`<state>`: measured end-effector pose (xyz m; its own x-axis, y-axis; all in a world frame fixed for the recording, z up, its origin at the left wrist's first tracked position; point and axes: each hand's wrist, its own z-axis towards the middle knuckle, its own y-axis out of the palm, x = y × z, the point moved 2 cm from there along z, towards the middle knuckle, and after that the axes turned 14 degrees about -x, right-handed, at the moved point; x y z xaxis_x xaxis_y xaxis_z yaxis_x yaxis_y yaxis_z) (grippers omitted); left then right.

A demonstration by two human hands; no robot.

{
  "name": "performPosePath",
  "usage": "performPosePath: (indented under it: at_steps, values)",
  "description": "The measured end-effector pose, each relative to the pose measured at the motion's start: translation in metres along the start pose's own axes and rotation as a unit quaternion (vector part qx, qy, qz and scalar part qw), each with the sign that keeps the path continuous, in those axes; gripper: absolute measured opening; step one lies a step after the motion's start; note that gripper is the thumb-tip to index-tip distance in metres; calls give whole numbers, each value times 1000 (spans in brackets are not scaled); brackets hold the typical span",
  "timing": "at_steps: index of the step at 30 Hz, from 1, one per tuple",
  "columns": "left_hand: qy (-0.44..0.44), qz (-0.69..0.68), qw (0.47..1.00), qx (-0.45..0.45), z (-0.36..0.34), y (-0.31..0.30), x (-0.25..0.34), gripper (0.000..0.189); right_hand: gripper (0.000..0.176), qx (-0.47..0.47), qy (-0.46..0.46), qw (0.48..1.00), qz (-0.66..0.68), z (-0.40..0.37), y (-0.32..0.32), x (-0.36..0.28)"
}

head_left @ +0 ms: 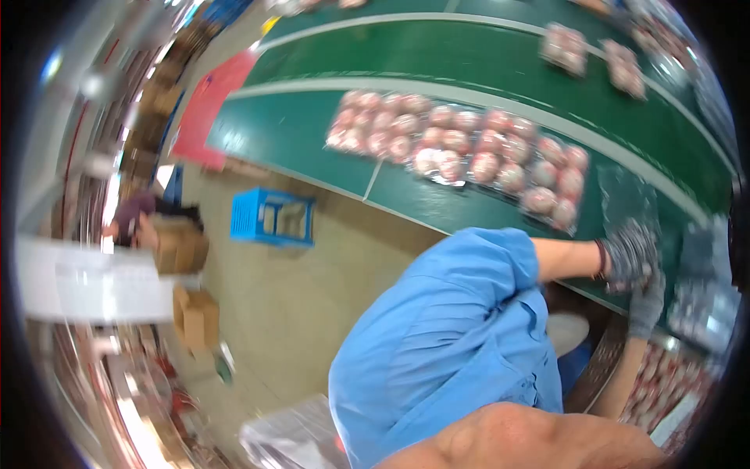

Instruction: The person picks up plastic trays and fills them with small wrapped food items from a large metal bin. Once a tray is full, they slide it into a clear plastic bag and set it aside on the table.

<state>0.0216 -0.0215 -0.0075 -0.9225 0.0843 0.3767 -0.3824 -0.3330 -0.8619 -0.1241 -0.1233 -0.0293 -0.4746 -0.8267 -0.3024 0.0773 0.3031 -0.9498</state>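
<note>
My left hand (pixel 630 255), in a grey knitted glove, is bent with its fingers drawn together at the green table's near edge. Just beyond it lies a crumpled clear plastic bag (pixel 628 195). My right hand (pixel 647 305), also gloved, meets the left fingertips from below; its fingers are blurred and partly hidden. Something small and reddish shows under the left fingers, too unclear to name. To the left of my hands, clear packs of round red-and-white items lie in a row, the nearest pack (pixel 556 184) close to my left forearm.
More packs (pixel 564 50) lie across the green table (pixel 273 129). Stacked plastic bags (pixel 703 313) and many loose red-and-white items (pixel 672 383) are at the right. A blue plastic stool (pixel 248 216) stands on the floor. Far left, a person (pixel 139 215) is beside a cardboard box (pixel 181 246).
</note>
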Motion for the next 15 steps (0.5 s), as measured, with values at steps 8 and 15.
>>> performPosePath:
  at_steps: [8, 15]
  values:
    - [-25, 12, 995, -93, 6, 19, -10, 18, 45, -214, -42, 967, 129, 32, -7, 67]
    - [-2, -43, 990, -135, 15, 36, -14, 29, 43, -133, -110, 976, 136, 18, -12, 44]
